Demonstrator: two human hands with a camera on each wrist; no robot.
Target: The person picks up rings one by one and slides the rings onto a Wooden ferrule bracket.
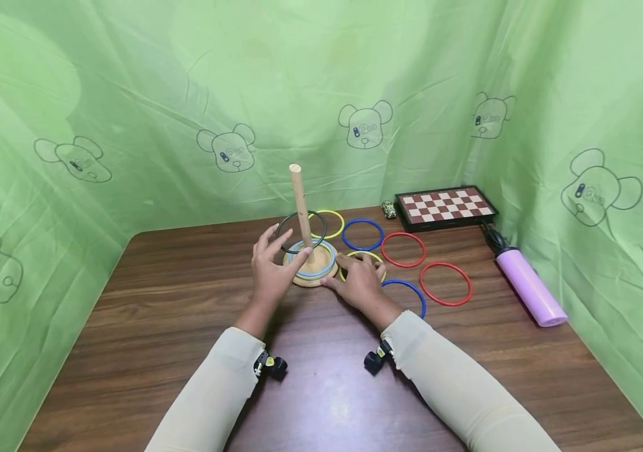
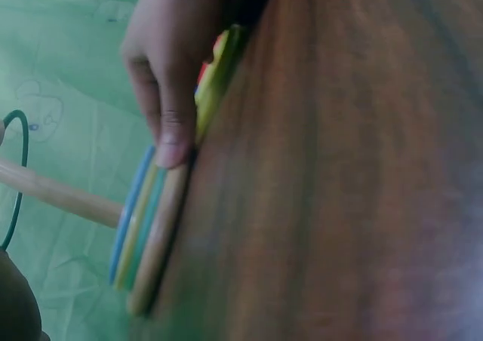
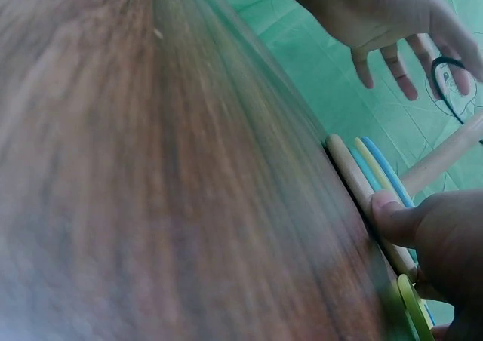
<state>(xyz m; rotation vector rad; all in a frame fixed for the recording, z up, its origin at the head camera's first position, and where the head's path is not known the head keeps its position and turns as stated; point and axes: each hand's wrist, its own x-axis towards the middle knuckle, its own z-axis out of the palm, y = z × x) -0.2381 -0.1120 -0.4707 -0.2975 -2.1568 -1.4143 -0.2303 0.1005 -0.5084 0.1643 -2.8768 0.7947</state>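
My left hand pinches a dark green ring, which is tilted around the upright wooden peg, above the other rings. On the round wooden base of the peg lie stacked a blue ring, a yellow ring and a green ring. With thumb and fingers, my right hand grips the right edge of the base. Partly hidden under that hand is a loose yellow ring.
Right of the base lie blue rings and red rings, with another yellow ring behind. A checkered board, a small toy car and a purple hand pump are farther right. Green cloth hangs around the wooden table.
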